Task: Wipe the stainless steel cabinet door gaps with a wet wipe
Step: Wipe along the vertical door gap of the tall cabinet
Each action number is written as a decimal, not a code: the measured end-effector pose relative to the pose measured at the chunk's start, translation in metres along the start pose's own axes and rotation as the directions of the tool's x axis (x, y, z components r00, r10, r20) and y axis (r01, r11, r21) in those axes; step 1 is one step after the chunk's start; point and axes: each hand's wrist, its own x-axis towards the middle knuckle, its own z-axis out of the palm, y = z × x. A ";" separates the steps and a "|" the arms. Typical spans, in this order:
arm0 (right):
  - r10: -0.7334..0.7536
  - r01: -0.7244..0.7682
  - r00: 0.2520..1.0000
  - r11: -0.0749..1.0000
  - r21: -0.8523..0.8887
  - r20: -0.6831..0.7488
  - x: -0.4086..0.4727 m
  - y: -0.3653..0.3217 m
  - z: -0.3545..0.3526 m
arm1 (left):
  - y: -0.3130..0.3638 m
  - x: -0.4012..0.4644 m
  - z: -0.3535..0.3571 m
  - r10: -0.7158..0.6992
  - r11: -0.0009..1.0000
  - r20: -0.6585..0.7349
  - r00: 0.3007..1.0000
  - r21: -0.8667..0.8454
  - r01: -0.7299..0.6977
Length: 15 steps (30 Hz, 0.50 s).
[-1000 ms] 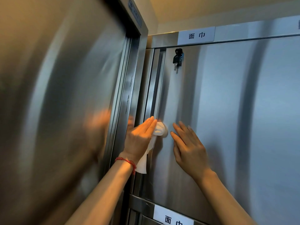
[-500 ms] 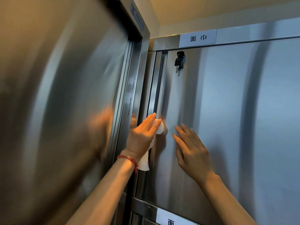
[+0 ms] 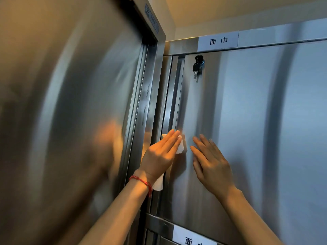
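A stainless steel cabinet door (image 3: 247, 121) fills the right of the view, and a narrow vertical gap (image 3: 174, 96) runs down its left edge. My left hand (image 3: 159, 154), a red string on its wrist, presses a white wet wipe (image 3: 180, 147) flat against the gap at mid height with straight fingers. Part of the wipe hangs below the palm (image 3: 158, 185). My right hand (image 3: 210, 161) lies flat on the door face just right of the wipe, fingers straight and pointing up-left.
A black key bunch (image 3: 198, 66) hangs in the lock near the door's top left. A white label (image 3: 218, 41) sits on the rail above, another label (image 3: 192, 237) on the rail below. A second steel cabinet (image 3: 70, 112) stands close on the left.
My left hand with the wipe has shifted a little left along the door edge, its fingers now flatter over the gap. My right hand stays on the door.
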 end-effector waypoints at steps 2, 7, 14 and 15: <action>0.014 -0.013 1.000 1.000 0.027 -0.018 0.001 0.000 0.000 | 0.003 -0.001 -0.002 0.027 1.000 -0.019 0.999 -0.012 -0.027; 0.065 -0.063 0.998 0.990 0.128 -0.013 0.005 -0.004 -0.005 | 0.009 -0.003 -0.006 0.131 0.991 -0.064 0.989 -0.008 -0.132; 0.060 -0.058 0.998 0.978 0.199 -0.004 0.010 -0.012 -0.014 | 0.009 -0.003 -0.018 0.178 0.984 -0.094 0.980 0.018 -0.177; 0.061 -0.059 0.998 0.977 0.204 -0.006 0.011 -0.014 -0.016 | 0.010 -0.003 -0.020 0.186 0.983 -0.095 0.978 0.019 -0.185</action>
